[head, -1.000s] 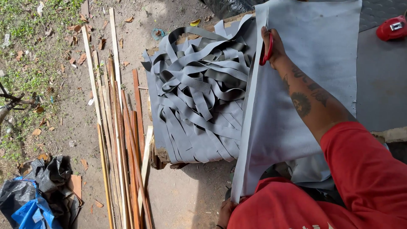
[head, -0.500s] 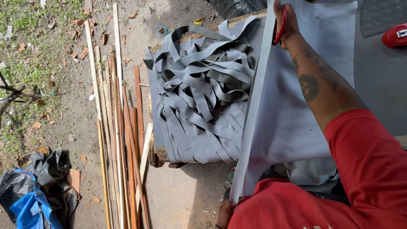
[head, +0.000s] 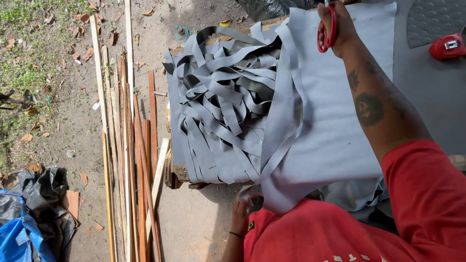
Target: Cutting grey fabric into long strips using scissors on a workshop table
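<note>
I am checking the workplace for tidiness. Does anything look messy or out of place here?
Yes. The cut grey strips lie in a loose tangle on the pallet instead of a stack. A red tape measure sits alone on the grey surface at the upper right.

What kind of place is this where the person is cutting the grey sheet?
Probably an outdoor yard workshop: bare dirt ground with grass and dry leaves, a bundle of wooden slats lying on it, and a pile of cut grey strips beside the grey sheet.

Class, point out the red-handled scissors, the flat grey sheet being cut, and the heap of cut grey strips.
Red-handled scissors [head: 326, 29], head view, handle loop.
Flat grey sheet [head: 335, 140], head view, middle.
Heap of cut grey strips [head: 223, 102], head view, centre.
</note>
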